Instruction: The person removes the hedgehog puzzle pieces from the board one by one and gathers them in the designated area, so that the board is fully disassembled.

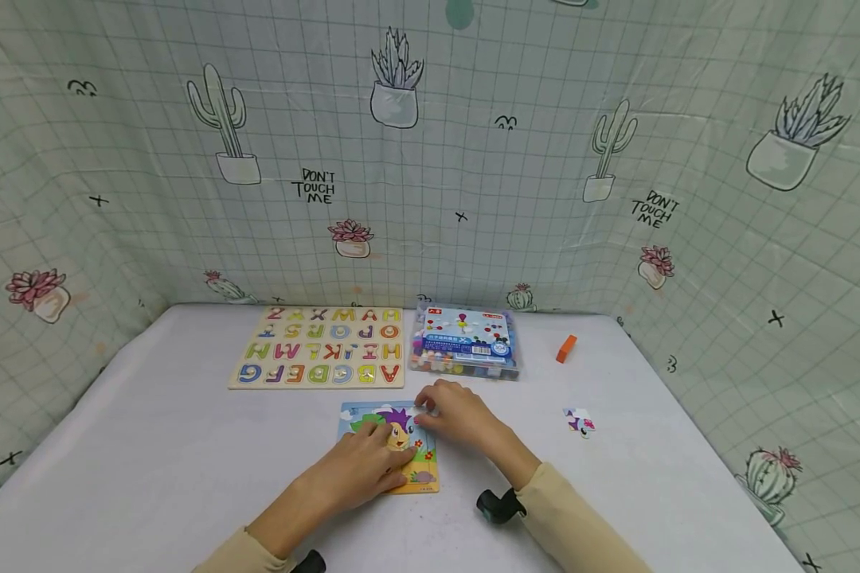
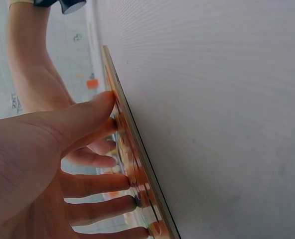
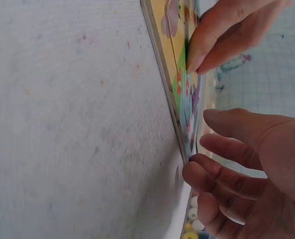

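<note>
A colourful picture puzzle (image 1: 424, 477) with a purple-haired cartoon animal lies flat on the white table. My left hand (image 1: 361, 461) rests across its lower left, the fingers spread and fairly straight. In the left wrist view, that hand's fingertips (image 2: 122, 181) press on the picture. At the upper right corner of the puzzle is my right hand (image 1: 455, 414), with loosely bent fingers. The right wrist view shows its thumb (image 3: 222, 119) apart from the fingers, with nothing visible between them. A loose puzzle piece (image 1: 580, 422) in purple, white and pink lies to the right.
Behind the puzzle lies a wooden alphabet board (image 1: 315, 380). Beside it stands a clear plastic box (image 1: 466, 338) of small coloured parts. An orange block (image 1: 566, 348) lies at the back right. A patterned cloth (image 1: 430, 191) hangs round the table's back and sides.
</note>
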The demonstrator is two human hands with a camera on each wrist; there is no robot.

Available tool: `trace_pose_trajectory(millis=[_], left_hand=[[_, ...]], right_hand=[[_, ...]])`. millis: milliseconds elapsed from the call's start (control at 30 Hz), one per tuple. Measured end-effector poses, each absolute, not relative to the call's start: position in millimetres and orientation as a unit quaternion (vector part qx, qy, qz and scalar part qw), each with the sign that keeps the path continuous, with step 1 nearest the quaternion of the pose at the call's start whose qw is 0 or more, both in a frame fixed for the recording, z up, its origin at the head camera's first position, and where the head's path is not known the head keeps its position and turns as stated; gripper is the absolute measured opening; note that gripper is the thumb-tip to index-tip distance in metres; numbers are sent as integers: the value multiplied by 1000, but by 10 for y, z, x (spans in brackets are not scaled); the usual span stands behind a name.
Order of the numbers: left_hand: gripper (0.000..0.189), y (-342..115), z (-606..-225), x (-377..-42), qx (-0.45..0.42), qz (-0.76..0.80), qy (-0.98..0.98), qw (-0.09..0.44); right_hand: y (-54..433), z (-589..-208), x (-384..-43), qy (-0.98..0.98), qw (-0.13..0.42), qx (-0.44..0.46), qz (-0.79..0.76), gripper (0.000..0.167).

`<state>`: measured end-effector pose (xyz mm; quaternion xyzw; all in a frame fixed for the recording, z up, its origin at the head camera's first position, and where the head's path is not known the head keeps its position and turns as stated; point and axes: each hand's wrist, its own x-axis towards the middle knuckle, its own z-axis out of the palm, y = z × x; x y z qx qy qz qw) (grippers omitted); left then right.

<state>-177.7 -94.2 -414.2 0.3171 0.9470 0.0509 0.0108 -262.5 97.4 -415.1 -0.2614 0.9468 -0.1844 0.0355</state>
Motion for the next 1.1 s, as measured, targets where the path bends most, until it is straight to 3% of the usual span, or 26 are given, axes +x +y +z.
trace_pose_trajectory(millis=[667, 1100], left_hand=[[34, -927, -4114, -1740, 322, 26, 946, -8], [23, -915, -4111, -1719, 337, 31, 941, -21]], right_hand=[[789, -4195, -2630, 940, 43, -273, -199, 11], [746, -4179, -2705, 925, 109, -249, -265, 8]])
